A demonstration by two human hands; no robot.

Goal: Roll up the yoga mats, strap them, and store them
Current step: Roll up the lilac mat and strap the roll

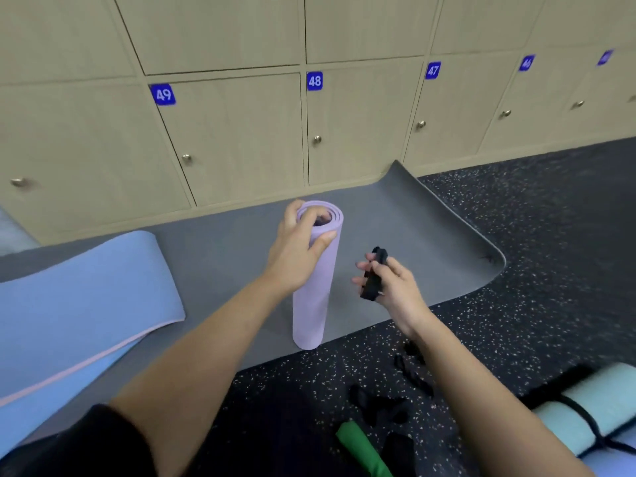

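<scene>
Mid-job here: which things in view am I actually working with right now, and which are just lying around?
In hand: purple rolled mat, held upright by its top; black strap, held just beside it.
Lying about: grey mat and blue mat, not rolled; spare black straps; strapped teal mat; green item; lockers.

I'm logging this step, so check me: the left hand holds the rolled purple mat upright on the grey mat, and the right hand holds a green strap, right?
Not quite: the strap in the right hand is black, not green, as the head view shows. The rest stands: the left hand holds the rolled purple mat upright on the grey mat.
</scene>
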